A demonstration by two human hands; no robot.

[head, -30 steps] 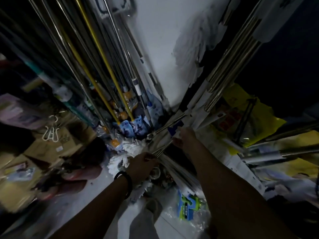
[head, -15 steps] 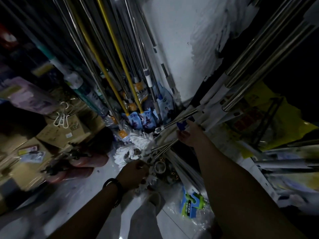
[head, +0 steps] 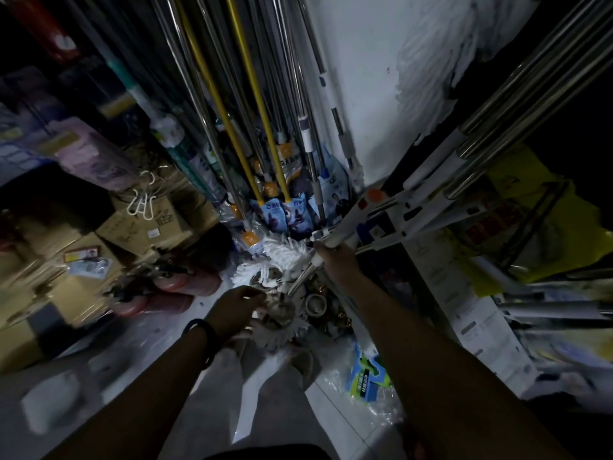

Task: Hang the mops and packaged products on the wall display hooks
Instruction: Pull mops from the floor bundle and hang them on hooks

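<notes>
Fingers [head: 322,253] of the right hand [head: 336,265] wrap a white mop handle [head: 378,210] — it slants up rightward among steel poles [head: 497,104]. The left hand [head: 237,308] clutches white mop strands [head: 285,330] low by the floor [head: 159,360] — cardboard boxes [head: 132,227] stand nearby.

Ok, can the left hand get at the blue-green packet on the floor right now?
Probably not yet: the left hand grips the white mop head, and the right forearm crosses above the packet at its edge. Freed, it looks close enough.
</notes>
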